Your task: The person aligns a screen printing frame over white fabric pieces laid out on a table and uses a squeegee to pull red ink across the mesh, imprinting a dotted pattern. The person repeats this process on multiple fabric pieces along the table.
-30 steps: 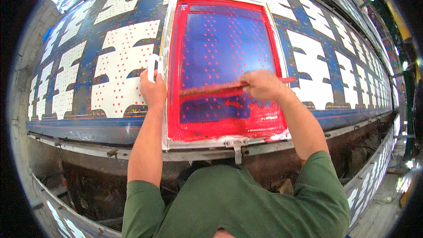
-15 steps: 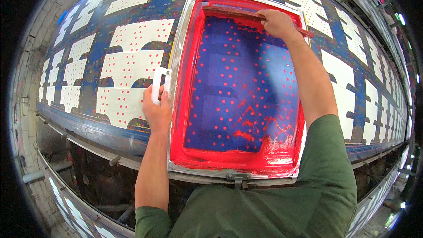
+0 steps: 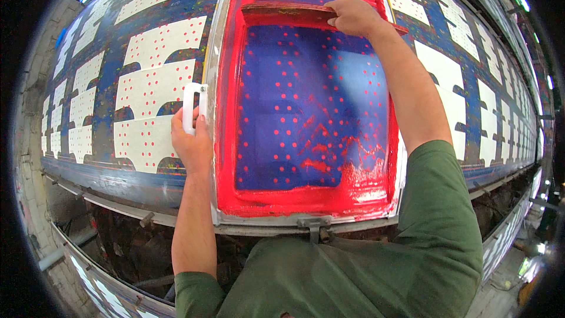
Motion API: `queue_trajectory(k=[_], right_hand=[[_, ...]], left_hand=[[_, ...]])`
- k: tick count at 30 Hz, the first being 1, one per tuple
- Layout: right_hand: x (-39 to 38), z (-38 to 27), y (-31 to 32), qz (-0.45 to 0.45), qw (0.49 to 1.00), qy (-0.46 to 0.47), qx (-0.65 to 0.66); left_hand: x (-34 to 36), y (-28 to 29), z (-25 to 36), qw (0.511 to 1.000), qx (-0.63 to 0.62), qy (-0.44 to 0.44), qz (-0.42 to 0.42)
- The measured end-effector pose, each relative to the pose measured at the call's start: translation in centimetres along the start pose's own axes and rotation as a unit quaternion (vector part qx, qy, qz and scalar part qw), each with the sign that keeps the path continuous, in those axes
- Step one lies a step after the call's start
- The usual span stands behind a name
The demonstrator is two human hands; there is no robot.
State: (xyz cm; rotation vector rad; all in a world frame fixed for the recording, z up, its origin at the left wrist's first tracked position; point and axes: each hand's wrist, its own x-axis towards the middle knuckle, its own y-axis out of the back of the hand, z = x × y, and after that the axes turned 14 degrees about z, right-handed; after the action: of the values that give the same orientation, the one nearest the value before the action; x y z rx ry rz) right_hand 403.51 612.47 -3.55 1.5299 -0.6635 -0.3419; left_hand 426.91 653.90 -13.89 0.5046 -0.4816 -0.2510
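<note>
A screen-printing frame (image 3: pixel 213 200) with pale edges lies on the long table in front of me. Its blue mesh (image 3: pixel 265 100) carries rows of red dots and is bordered by wet red ink (image 3: pixel 276 199). My right hand (image 3: pixel 353 17) is closed around a long, red-stained squeegee (image 3: pixel 288 14), which lies across the far part of the mesh. Red ink shows along the squeegee's near side. At the frame's left edge, my left hand (image 3: pixel 193 141) grips a white handle (image 3: pixel 188 106). Smears of red ink mark the mesh's near right area.
White cut pieces (image 3: pixel 156 76) with red dots lie in rows on the blue-stained table (image 3: pixel 109 91). Plain white pieces (image 3: pixel 438 91) sit right of the frame. A metal rail (image 3: pixel 129 215) runs along the table's near edge, with a bracket (image 3: pixel 313 222) at the frame's near side.
The squeegee has come slightly nearer to me over the mesh, and the ragged ink below it is now an even band. The whole view has shifted; my left hand keeps its hold.
</note>
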Motion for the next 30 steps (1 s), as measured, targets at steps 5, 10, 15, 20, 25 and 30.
queue_trajectory(k=[5, 10, 15, 20, 25, 30], right_hand=[[-6.1, -4.0, 0.8, -0.016, 1.000, -0.013, 0.002], [-13.9, -9.8, 2.4, -0.048, 0.998, -0.048, 0.003], [-22.1, -15.8, 3.2, -0.045, 0.997, -0.065, -0.007], [-29.0, -20.3, 3.6, -0.034, 0.998, -0.044, 0.013], [-34.2, -23.6, 3.7, -0.012, 0.998, -0.044, 0.043], [-37.1, -24.9, 2.9, 0.034, 0.999, 0.019, 0.030]], left_hand=[[0.3, -0.3, -0.6, 0.998, -0.057, 0.018, -0.011], [0.4, -0.3, -0.8, 0.998, -0.060, -0.007, -0.003], [0.3, -0.2, -0.6, 0.999, -0.047, -0.021, 0.010], [0.4, -0.4, -1.0, 0.998, -0.042, -0.036, 0.002], [0.5, -0.7, -1.3, 0.997, -0.009, -0.068, 0.019], [0.8, -1.0, -1.4, 0.999, -0.008, -0.044, 0.014]])
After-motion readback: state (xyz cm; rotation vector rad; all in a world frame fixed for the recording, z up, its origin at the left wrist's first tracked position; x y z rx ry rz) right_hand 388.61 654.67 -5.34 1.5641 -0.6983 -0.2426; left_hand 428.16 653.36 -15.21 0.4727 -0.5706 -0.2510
